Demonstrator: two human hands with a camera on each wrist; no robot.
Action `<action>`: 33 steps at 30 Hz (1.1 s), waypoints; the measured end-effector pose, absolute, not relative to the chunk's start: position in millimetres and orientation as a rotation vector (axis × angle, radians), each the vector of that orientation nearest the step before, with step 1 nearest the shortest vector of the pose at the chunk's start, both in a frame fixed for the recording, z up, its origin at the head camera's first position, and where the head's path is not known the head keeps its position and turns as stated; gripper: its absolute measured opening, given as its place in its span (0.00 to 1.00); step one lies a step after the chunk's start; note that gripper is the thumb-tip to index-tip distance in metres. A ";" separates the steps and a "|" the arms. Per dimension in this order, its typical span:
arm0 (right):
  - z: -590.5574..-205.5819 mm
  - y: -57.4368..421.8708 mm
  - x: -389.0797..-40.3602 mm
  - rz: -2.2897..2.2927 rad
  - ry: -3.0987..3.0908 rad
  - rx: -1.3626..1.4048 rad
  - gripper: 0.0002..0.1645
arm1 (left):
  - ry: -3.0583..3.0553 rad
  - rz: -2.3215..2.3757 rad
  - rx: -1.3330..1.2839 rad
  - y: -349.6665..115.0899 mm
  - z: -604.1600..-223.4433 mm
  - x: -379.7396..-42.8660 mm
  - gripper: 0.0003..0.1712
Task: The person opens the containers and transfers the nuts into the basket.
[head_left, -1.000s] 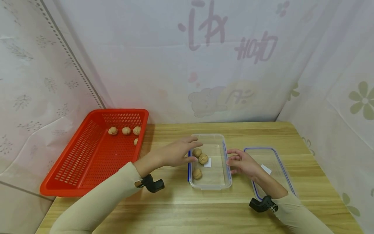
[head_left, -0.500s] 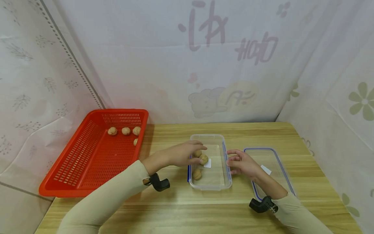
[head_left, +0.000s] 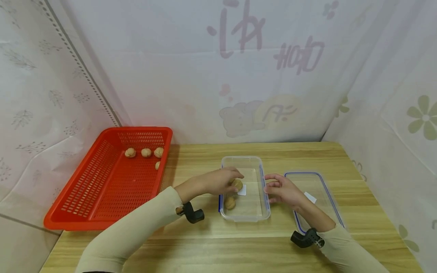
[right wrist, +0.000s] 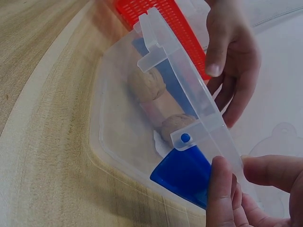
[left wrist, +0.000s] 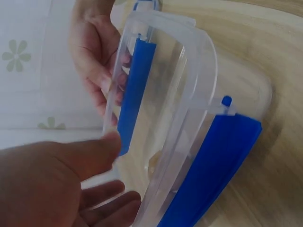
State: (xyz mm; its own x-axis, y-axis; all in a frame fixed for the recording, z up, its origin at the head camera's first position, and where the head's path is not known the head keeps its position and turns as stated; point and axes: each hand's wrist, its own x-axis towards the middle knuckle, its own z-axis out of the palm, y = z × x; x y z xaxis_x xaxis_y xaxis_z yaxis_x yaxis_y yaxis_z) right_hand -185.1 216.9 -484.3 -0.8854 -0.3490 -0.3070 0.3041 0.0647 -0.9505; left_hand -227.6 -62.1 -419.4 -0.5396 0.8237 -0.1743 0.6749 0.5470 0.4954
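Far L: a big red basket (head_left: 117,182) w/ holes sits on the wood bench (head_left: 218,254). At least four walnuts (head_left: 146,152) lie in it, three up by the back wall & one by the R side, part hid. These are not in the box, so prob. some work is left here.

Next, the L hand (head_left: 220,182) hangs over the L edge of the clear box. Its thumb & fingers are spread apart in the L wrist view, w/ no nut seen btwn them. Can't tell if the hand touches the rim.

Mid: the clear plastic box (head_left: 253,203) stands flat on the bench, open on top, w/ blue clips (right wrist: 184,172) hanging down its sides. Two walnuts (head_left: 230,203) show inside, on the L side: one near the front, one up by the L hand. The hand may hide more, can't tell. A white label (head_left: 241,190) shows there too. So the box looks part filled, w/ lots of room left.

Then the R hand (head_left: 281,191) is at the box's R side. Thumb & fingers pinch the rim near a clip, prob. to keep the box from sliding.

Far R: the clear lid (head_left: 310,182) w/ a blue edge lies on the bench, under the R forearm. It's off the box, so closing up looks not done yet.
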 end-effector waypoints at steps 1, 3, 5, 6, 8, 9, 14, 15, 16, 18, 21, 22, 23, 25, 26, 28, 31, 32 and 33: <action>-484.2 216.8 -185.0 -1.872 1.886 -0.047 0.35 | 2.405 0.522 1.209 -61.0 -420.1 -227.4 0.28; -483.9 216.7 -184.7 -1.870 1.887 -0.051 0.35 | 2.429 0.500 1.179 -58.9 -422.1 -226.7 0.28; -483.5 216.6 -184.7 -1.868 1.891 -0.056 0.35 | 2.453 0.469 1.146 -56.3 -424.0 -226.5 0.28; -483.4 216.6 -184.7 -1.867 1.892 -0.057 0.35 | 2.465 0.461 1.125 -54.9 -425.0 -226.4 0.28; -483.4 216.6 -184.8 -1.865 1.895 -0.059 0.35 | 2.488 0.442 1.089 -51.7 -427.1 -227.0 0.28; -483.5 216.5 -184.8 -1.864 1.895 -0.060 0.35 | 2.493 0.435 1.069 -50.0 -428.3 -227.6 0.27; -484.5 216.1 -185.3 -1.864 1.887 -0.058 0.34 | 2.512 0.443 1.026 -42.8 -433.0 -230.1 0.23; -484.7 216.0 -185.4 -1.864 1.886 -0.059 0.34 | 2.523 0.438 1.036 -42.0 -434.0 -230.3 0.21; -484.8 215.9 -185.4 -1.865 1.887 -0.060 0.34 | 2.534 0.433 1.049 -41.1 -435.1 -230.5 0.18; -485.0 215.8 -185.3 -1.863 1.888 -0.063 0.34 | 2.562 0.417 1.087 -39.5 -437.7 -231.0 0.11; -485.3 215.8 -185.2 -1.861 1.894 -0.062 0.35 | 2.610 0.384 1.126 -37.6 -441.8 -231.1 0.09; -485.4 215.8 -185.1 -1.861 1.894 -0.061 0.35 | 2.617 0.384 1.128 -37.0 -443.1 -231.1 0.10; -485.4 215.8 -185.0 -1.862 1.892 -0.058 0.35 | 2.622 0.389 1.127 -36.5 -444.1 -231.0 0.10; -485.5 216.0 -185.0 -1.863 1.890 -0.057 0.35 | 2.626 0.394 1.109 -35.6 -445.5 -230.7 0.12; -485.5 216.1 -185.0 -1.865 1.889 -0.056 0.35 | 2.627 0.396 1.103 -35.0 -446.3 -230.8 0.12; -485.4 216.4 -185.0 -1.867 1.887 -0.056 0.35 | 2.626 0.396 1.079 -33.9 -447.5 -230.7 0.14; -485.3 216.9 -185.1 -1.867 1.888 -0.055 0.35 | 2.633 0.359 1.061 -32.0 -449.0 -230.5 0.15; -485.2 217.1 -185.2 -1.867 1.887 -0.054 0.35 | 2.636 0.345 1.057 -31.3 -449.6 -230.4 0.15; -485.1 217.2 -185.3 -1.867 1.887 -0.054 0.35 | 2.638 0.329 1.054 -30.7 -450.3 -230.4 0.16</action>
